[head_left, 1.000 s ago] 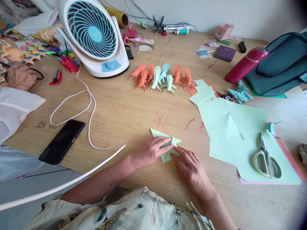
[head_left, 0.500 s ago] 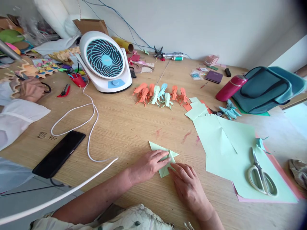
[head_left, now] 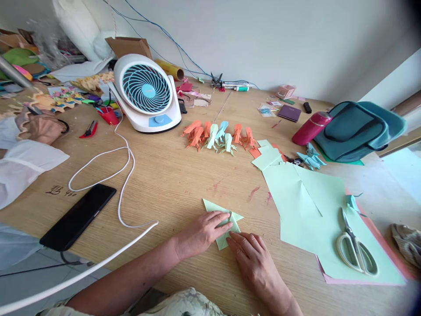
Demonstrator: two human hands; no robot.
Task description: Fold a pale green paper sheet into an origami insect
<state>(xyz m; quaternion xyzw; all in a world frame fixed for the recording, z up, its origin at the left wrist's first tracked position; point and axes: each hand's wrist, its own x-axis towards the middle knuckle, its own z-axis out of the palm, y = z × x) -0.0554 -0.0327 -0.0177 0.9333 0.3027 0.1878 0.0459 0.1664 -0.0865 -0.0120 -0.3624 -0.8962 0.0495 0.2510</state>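
A pale green folded paper (head_left: 211, 207) lies on the table in front of me, with triangular corners sticking out and a crease down its lower flap. My left hand (head_left: 204, 232) rests flat across its middle, fingers stretched out and pressing it to the wood. At the lower right edge of the paper is my right hand (head_left: 255, 259), its fingers bent and close together, fingertips on the edge. The right thumb is mostly hidden beneath that hand. Beyond the hands stand several folded paper figures, among them an orange one (head_left: 237, 133), a green one (head_left: 212, 135) and a blue one (head_left: 222, 129).
Green sheets (head_left: 296, 219) bearing scissors (head_left: 357, 252) cover the right side. A pink bottle (head_left: 312, 128) leans by a teal bag (head_left: 358, 129). Left are a fan (head_left: 146, 90), a phone (head_left: 79, 216) and a white cable (head_left: 131, 175). Another person's hand (head_left: 41, 125) shows far left.
The view has tilted slightly, so the scene sits a little lower. My right fingertips have slid slightly left along the paper's lower edge. The left hand stays on the paper.
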